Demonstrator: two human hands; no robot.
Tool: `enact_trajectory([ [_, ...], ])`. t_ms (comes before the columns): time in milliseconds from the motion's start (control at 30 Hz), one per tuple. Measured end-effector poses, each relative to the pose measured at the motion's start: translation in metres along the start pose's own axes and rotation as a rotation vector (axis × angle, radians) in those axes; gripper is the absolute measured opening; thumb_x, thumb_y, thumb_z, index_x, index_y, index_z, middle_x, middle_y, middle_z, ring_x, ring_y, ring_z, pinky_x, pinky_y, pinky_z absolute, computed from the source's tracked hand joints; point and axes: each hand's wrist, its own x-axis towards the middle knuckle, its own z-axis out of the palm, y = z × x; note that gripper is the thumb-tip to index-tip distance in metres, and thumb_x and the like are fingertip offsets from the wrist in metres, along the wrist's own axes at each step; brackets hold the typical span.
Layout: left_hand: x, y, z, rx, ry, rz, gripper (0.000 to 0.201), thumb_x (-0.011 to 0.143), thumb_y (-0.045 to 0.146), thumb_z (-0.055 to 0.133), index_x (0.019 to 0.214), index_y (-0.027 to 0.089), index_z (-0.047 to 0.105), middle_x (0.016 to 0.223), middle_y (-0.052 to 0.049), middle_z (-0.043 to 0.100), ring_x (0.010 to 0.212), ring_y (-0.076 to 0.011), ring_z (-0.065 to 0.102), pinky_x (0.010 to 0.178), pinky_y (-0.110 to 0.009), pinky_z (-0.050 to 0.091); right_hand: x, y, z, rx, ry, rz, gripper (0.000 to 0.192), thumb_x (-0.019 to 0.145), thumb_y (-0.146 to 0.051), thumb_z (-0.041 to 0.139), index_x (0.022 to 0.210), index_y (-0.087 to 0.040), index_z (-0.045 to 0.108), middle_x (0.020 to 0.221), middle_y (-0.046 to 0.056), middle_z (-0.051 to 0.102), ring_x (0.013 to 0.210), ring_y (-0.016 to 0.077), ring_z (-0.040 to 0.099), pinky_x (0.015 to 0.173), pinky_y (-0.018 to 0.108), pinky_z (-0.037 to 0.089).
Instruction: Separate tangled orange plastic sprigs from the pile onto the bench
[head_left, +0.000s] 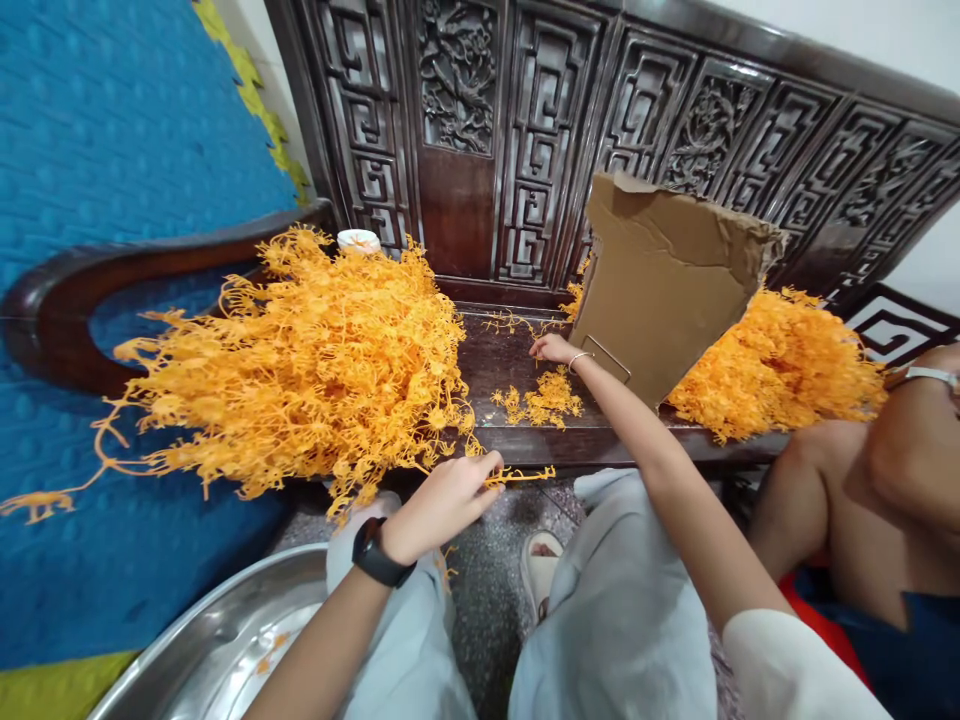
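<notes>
My left hand (pixel 459 492), with a black band on its wrist, is closed on a thin orange plastic sprig (pixel 521 476) just in front of the bench edge. Beside it on the left rises a big heap of orange branching plastic sprigs (pixel 322 370). My right hand (pixel 553 348) reaches over the dark wooden bench (pixel 487 358), its fingers pinched around a thin orange strand, mostly hidden by them. Below that hand lies a small cluster of loose orange sprigs (pixel 544 400). Another thin strand (pixel 517 322) lies behind it.
A brown cardboard piece (pixel 660 290) stands on the bench, partly hiding a second orange heap (pixel 780 365). A metal basin (pixel 202 640) sits at lower left. A white round object (pixel 358 240) shows behind the left heap. Another person's bent leg (pixel 832 490) is at right.
</notes>
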Motion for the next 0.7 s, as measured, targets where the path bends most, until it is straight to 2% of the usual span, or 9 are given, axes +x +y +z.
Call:
enact_trajectory([
  [167, 0.014, 0.008, 0.003, 0.007, -0.034, -0.004, 0.019, 0.085, 0.027, 0.043, 0.096, 0.017, 0.054, 0.087, -0.007, 0.066, 0.080, -0.0221, 0.063, 0.071, -0.031, 0.044, 0.013, 0.010, 0.008, -0.091, 0.016, 0.064, 0.028, 0.088, -0.031, 0.049, 0.112, -0.017, 0.055, 0.116, 0.008, 0.055, 0.098, 0.0182, 0.057, 0.083, 0.037, 0.049],
  [433, 0.029, 0.010, 0.003, -0.012, -0.044, -0.012, 0.021, 0.085, 0.029, 0.043, 0.099, 0.018, 0.054, 0.091, -0.008, 0.066, 0.086, -0.0234, 0.062, 0.074, -0.031, 0.042, 0.016, 0.015, -0.005, -0.032, 0.222, 0.020, 0.031, 0.088, -0.032, 0.050, 0.114, -0.015, 0.053, 0.114, 0.008, 0.055, 0.097, 0.0182, 0.057, 0.082, 0.039, 0.050],
  [500, 0.028, 0.008, 0.004, -0.029, -0.032, -0.014, 0.021, 0.085, 0.030, 0.043, 0.097, 0.018, 0.054, 0.089, -0.008, 0.066, 0.083, -0.0228, 0.062, 0.072, -0.030, 0.042, 0.010, 0.010, -0.015, 0.012, 0.274, -0.024, 0.026, 0.087, -0.028, 0.051, 0.108, -0.013, 0.056, 0.108, 0.008, 0.059, 0.092, 0.0165, 0.060, 0.079, 0.036, 0.050],
  [567, 0.026, 0.006, 0.004, -0.076, -0.006, -0.010, 0.020, 0.085, 0.032, 0.044, 0.094, 0.018, 0.055, 0.084, -0.006, 0.066, 0.078, -0.0214, 0.062, 0.070, -0.029, 0.042, 0.002, 0.001, -0.026, 0.060, 0.332, -0.084, 0.021, 0.086, -0.015, 0.048, 0.100, -0.010, 0.062, 0.098, 0.007, 0.065, 0.083, 0.0138, 0.062, 0.077, 0.030, 0.050],
  [700, 0.023, 0.003, 0.002, -0.264, 0.087, -0.017, 0.021, 0.083, 0.035, 0.046, 0.089, 0.018, 0.057, 0.074, -0.002, 0.064, 0.070, -0.0173, 0.060, 0.065, -0.026, 0.042, -0.023, -0.028, -0.044, 0.139, 0.403, -0.246, 0.035, 0.074, 0.000, 0.040, 0.091, -0.009, 0.068, 0.086, 0.006, 0.070, 0.072, 0.0106, 0.062, 0.073, 0.023, 0.048],
])
